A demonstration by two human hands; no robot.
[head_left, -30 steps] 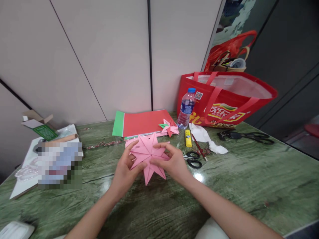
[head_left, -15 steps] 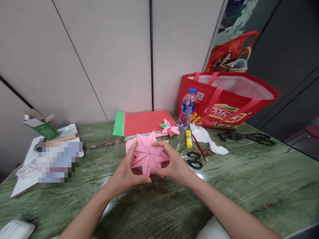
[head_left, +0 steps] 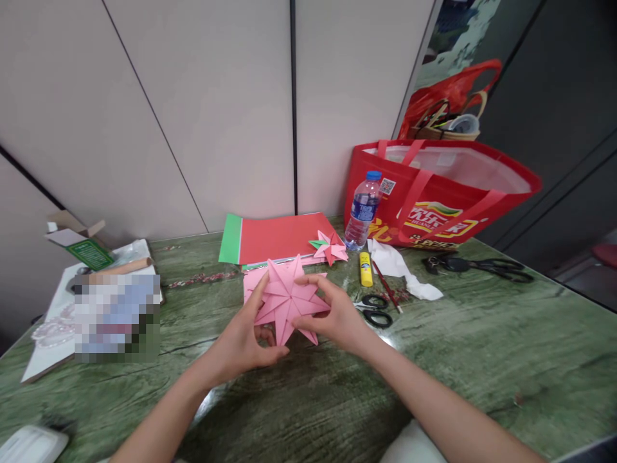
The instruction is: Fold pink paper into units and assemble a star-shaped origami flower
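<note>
A pink folded paper star (head_left: 288, 299) with several points is held between my two hands above the table. My left hand (head_left: 245, 331) grips its left side, fingers at the upper left and thumb near the lower point. My right hand (head_left: 337, 312) pinches the right side, with the thumb lying on the star's face. Behind the star lies pink paper (head_left: 249, 281), partly covered by it. Farther back, a smaller star in pink, red and green (head_left: 330, 247) rests on the edge of a red sheet (head_left: 284, 235).
Right of my hands lie black-handled scissors (head_left: 377, 310), a yellow glue stick (head_left: 366, 269), a dark red pencil (head_left: 387, 286) and white tissue (head_left: 398, 263). Behind them stand a water bottle (head_left: 362, 212) and a red bag (head_left: 434, 199). Larger black scissors (head_left: 491, 265) lie farther right.
My right thumb has moved up onto the star's face, and its lower right point now shows. My left thumb has shifted slightly left.
</note>
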